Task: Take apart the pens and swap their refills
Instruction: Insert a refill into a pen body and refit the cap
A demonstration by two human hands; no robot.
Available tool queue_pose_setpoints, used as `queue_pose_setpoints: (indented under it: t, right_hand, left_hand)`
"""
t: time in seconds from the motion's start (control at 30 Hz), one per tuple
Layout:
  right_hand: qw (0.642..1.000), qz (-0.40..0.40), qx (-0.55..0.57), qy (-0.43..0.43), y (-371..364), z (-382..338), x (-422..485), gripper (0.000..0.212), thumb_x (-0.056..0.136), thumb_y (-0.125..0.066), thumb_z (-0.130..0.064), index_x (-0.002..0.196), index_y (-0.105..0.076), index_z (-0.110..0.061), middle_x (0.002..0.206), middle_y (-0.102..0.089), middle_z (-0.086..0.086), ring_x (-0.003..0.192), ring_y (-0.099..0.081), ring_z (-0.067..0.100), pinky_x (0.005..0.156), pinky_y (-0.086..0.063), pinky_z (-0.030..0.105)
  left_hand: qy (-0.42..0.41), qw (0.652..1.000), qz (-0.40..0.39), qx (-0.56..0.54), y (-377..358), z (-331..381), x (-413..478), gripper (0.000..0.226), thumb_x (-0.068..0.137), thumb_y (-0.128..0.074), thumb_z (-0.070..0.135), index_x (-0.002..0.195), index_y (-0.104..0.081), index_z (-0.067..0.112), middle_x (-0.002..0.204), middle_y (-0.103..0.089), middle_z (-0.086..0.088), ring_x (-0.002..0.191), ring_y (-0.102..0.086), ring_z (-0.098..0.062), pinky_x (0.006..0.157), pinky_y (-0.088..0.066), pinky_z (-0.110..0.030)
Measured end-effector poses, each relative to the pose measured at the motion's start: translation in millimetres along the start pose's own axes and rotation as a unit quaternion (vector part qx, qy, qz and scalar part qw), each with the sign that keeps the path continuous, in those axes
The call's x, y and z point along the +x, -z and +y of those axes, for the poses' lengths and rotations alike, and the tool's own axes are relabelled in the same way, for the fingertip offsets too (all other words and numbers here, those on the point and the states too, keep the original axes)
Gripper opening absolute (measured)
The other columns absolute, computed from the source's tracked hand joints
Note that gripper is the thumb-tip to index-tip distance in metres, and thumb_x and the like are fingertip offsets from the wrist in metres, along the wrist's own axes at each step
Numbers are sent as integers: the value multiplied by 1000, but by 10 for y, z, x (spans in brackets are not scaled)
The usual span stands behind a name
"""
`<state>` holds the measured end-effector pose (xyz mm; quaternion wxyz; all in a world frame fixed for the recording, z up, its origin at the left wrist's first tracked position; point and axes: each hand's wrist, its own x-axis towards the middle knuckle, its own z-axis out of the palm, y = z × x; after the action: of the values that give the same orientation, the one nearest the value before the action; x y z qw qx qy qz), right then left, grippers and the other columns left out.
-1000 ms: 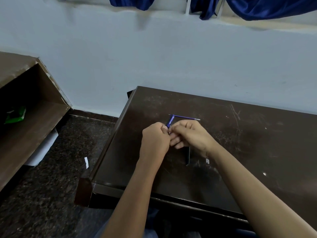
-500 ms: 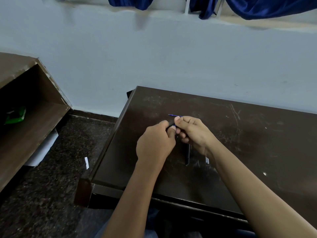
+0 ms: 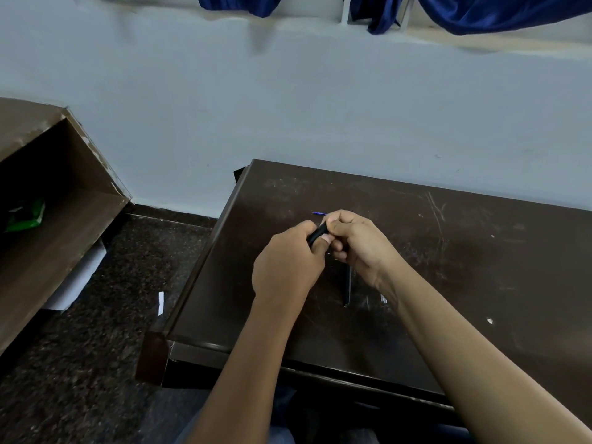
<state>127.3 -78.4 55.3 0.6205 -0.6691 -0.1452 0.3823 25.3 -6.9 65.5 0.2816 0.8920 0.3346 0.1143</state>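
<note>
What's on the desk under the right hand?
A dark pen barrel lies on the desk under the right hand, its far end covered by it. A small pale piece shows by the wrist, too small to identify. The hand grips a black pen part.

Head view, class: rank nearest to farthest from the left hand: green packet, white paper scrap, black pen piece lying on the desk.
1. black pen piece, on the desk, right of the left hand.
2. white paper scrap, on the floor, left.
3. green packet, on the far-left shelf.
</note>
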Motion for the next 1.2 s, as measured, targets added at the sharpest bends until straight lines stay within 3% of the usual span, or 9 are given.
queue_pose_setpoints:
  t: [0.17,0.27,0.43,0.57,0.7,0.9,1.0,1.1,1.2]
  right_hand:
    - [996,36,-76,-2,19,1,5,19,95,-45,-14,79,-55,-13,61,-50,-1,50,-39,9,48,-33,21]
    - [995,25,-98,3,20,-3,8,23,97,-46,-21,78,-55,-11,61,-50,-1,50,-39,9,47,-33,21]
    - [998,23,-61,17,3,-17,6,20,93,-43,-7,81,-58,-10,59,-49,-1,48,-37,8,45,-31,19]
    - [999,12,-2,30,37,-55,16,24,95,-41,-5,83,-60,-10,59,-44,0,48,-33,9,45,-25,22]
    - [999,19,2,27,102,-49,26,22,95,-41,-5,87,-62,-7,61,-45,1,49,-34,9,45,-27,22]
    - [990,143,9,-2,269,90,164,24,95,-41,-13,76,-56,-9,63,-46,1,51,-38,11,47,-31,24]
    - [978,156,-138,-28,422,184,202,24,93,-48,-18,70,-54,-13,66,-57,4,52,-48,12,48,-39,23]
    - [939,92,-329,-38,440,300,200,17,85,-54,-17,69,-59,-15,73,-72,6,60,-60,14,58,-47,26]
    - [912,39,-407,0,383,311,173,8,82,-59,-15,80,-66,-13,81,-73,3,69,-63,12,69,-51,25]
  left_hand:
    - [9,1000,-10,-14,-63,49,3,30,100,-36,33,94,-59,14,70,-49,7,59,-44,-8,47,-27,-21]
    - [26,998,-40,-32,-56,92,35,32,101,-34,26,100,-60,8,83,-54,-3,64,-46,-9,51,-31,-22]
    - [27,997,-15,-69,-17,82,22,24,98,-40,24,78,-51,16,66,-46,6,55,-42,-8,50,-30,-21]
    - [-9,997,4,-77,24,49,12,20,96,-44,34,87,-57,22,67,-52,9,59,-49,-6,49,-33,-19]
    - [-1,996,-5,-91,-12,115,-14,20,96,-44,38,92,-56,23,69,-54,8,61,-51,-8,49,-35,-21]
    - [51,997,-51,-28,-32,102,4,27,98,-40,33,96,-60,15,66,-43,8,54,-40,-6,47,-25,-18]
    - [87,996,-25,-27,-22,74,43,25,100,-35,25,86,-51,13,68,-43,5,53,-37,-5,46,-24,-16]
    - [96,995,-7,-35,-12,48,57,28,100,-33,20,100,-59,9,80,-52,1,55,-38,-5,47,-25,-14]
    - [86,995,-6,-45,-20,26,42,31,101,-33,24,114,-58,12,92,-55,-1,62,-42,-6,48,-27,-14]
